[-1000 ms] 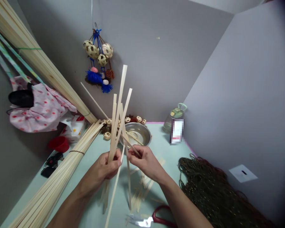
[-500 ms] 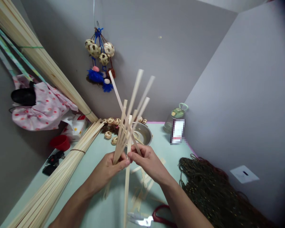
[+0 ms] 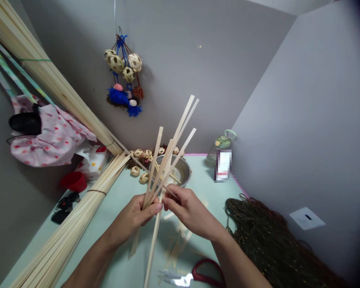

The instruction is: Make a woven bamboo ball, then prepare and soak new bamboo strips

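Several pale flat strips (image 3: 158,167) fan upward from my left hand (image 3: 142,210), whose fingers are closed round their lower part. Beside it, my right hand (image 3: 184,204) pinches one thin strip that slants up to the left across the others. The fingertips of both hands nearly meet at the crossing, where one long strip (image 3: 152,250) runs down toward the front edge of the view. Exactly how the strips cross between the fingers is partly hidden. Below the hands, red-handled scissors (image 3: 195,276) lie among short strip offcuts (image 3: 175,248) on the pale green table (image 3: 120,256).
A metal bowl (image 3: 186,172) and small woven balls (image 3: 144,178) stand behind the hands. Long strip bundles (image 3: 84,212) lie at left, near a red cup (image 3: 75,182). At right are a bottle (image 3: 213,154), a phone (image 3: 224,165) and dark yarn (image 3: 270,240).
The strip in my right hand has swung down to the left, from steep to a shallow slant. The fanned strips and the long lower strip have tilted slightly, their tops to the right.
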Demonstrator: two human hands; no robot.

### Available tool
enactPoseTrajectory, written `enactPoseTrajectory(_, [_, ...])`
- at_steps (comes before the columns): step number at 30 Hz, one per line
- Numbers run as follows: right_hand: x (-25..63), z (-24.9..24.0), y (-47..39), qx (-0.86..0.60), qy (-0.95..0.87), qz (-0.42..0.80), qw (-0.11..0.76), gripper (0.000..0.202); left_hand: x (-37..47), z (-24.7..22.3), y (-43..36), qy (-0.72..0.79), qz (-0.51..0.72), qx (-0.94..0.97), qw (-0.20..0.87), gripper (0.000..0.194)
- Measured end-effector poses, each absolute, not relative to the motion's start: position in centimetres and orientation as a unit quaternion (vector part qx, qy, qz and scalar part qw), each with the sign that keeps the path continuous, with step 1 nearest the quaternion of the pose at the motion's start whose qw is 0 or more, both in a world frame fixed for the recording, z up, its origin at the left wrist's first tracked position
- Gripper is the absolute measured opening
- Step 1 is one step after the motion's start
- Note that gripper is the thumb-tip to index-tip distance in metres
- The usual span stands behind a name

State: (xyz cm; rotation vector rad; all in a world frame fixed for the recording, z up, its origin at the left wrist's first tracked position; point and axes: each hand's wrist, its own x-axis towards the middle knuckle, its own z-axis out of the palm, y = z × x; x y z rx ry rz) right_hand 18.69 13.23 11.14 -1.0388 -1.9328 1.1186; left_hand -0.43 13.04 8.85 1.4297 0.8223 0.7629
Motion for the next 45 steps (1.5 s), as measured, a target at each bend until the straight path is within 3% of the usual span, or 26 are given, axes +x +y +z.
enactPoseTrajectory(3, [18.4,10.2,13.8,-0.453,-0.731,0.375,0.346,0.02,-0.8,9.0,12.8,0.351,0.337,0.581,0.652,0.04])
enactPoseTrajectory(9, [18.0,9.6,14.6,-0.397,-0.684,0.495,0.36,0.017,-1.0,8.3,13.2,0.392,0.361,0.548,0.644,0.034])
enactPoseTrajectory(16, [17.8,10.2,14.5,-0.371,-0.631,0.512,0.449,0.022,-0.1,7.4,13.5,0.356,0.33,0.56,0.672,0.029])
enactPoseTrajectory(21, [17.7,9.8,14.6,-0.369,-0.632,0.531,0.426,0.016,0.2,8.0,13.4,0.359,0.363,0.54,0.669,0.03])
enactPoseTrajectory(30, [18.3,9.7,15.0,-0.428,-0.631,0.475,0.44,0.023,0.0,7.8,13.4,0.369,0.354,0.535,0.673,0.031])
enactPoseTrajectory(40, [18.7,6.2,17.5,-0.475,-0.583,0.474,0.458,0.022,-2.8,9.9,12.2,0.31,0.398,0.466,0.727,0.029])
enactPoseTrajectory(45, [19.4,6.3,18.0,-0.475,-0.532,0.54,0.447,0.022,-3.6,11.0,12.3,0.331,0.469,0.48,0.664,0.025])
